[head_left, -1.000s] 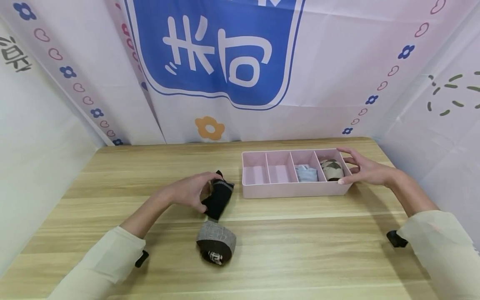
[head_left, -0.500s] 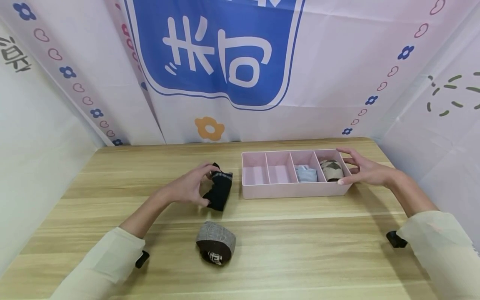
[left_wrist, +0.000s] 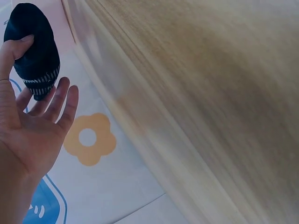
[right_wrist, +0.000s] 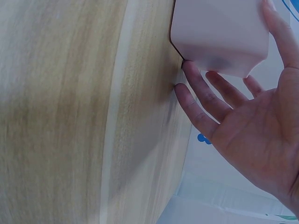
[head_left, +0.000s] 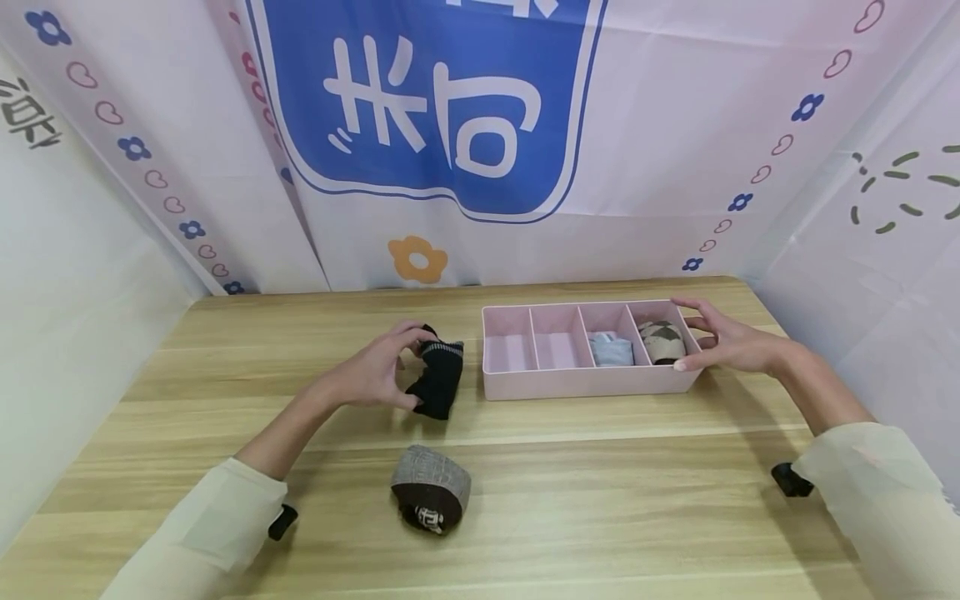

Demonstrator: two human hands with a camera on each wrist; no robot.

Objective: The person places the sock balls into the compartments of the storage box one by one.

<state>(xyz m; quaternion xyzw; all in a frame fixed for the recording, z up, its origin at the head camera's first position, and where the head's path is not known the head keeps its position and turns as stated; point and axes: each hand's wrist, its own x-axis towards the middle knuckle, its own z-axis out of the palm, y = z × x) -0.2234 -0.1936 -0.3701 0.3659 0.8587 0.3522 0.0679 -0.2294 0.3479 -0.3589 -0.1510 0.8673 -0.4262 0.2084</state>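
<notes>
My left hand pinches a folded black sock with a grey striped band, thumb at its near end and fingers at its far end. In the left wrist view the black sock sits between thumb and fingertips. My right hand holds the right end of a pink divided box, thumb at the front corner and index finger at the back one. A light blue sock and a beige-green argyle sock lie in its two right compartments. A rolled grey and dark brown sock rests on the table.
The wooden table meets a printed white cloth along its back edge. More cloth hangs at both sides. The box's two left compartments show bare pink floors.
My left hand has lifted the black sock slightly away from the grey and brown sock, toward the back of the table. My right hand stays at the box's end.
</notes>
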